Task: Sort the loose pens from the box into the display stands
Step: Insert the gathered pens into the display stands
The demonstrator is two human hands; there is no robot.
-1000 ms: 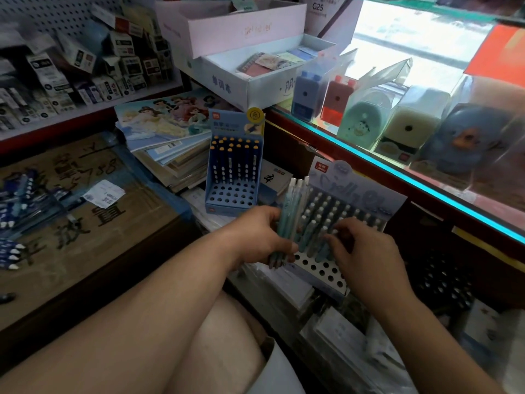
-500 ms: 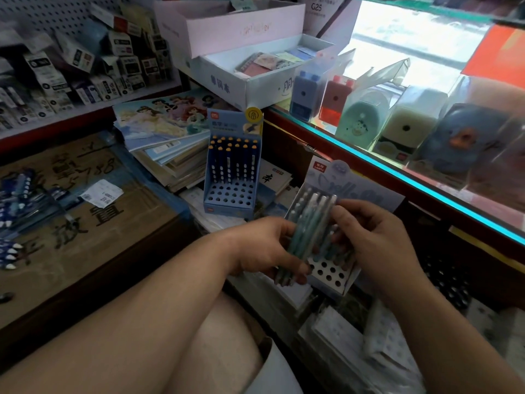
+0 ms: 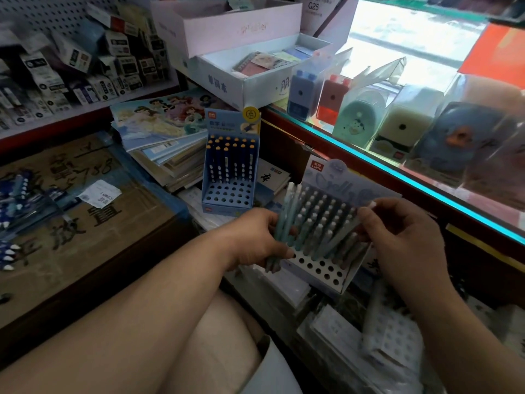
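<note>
My left hand (image 3: 257, 238) grips a small bundle of pale teal pens (image 3: 287, 220) upright, just left of the grey display stand (image 3: 326, 268). Several matching pens fill that stand's back rows; its front holes are bare. My right hand (image 3: 397, 237) pinches one teal pen (image 3: 345, 233) slanted over the stand's right side, white tip up by the fingertips. A blue display stand (image 3: 227, 199) with dark blue, yellow-capped pens sits behind. Loose dark blue pens (image 3: 12, 194) lie on the cardboard box (image 3: 85, 223) at far left.
Stacked picture books (image 3: 159, 129) lie behind the blue stand. A glass counter with a lit teal edge (image 3: 426, 183) carries boxed sharpeners at right. Open white boxes (image 3: 244, 78) sit at the back. Packaged stationery crowds the pegboard shelf (image 3: 71, 72) and the floor below.
My right hand drew one pen out of the bundle and carried it right over the stand. My left hand tilted its remaining pens back upright and left, uncovering the stand's rows.
</note>
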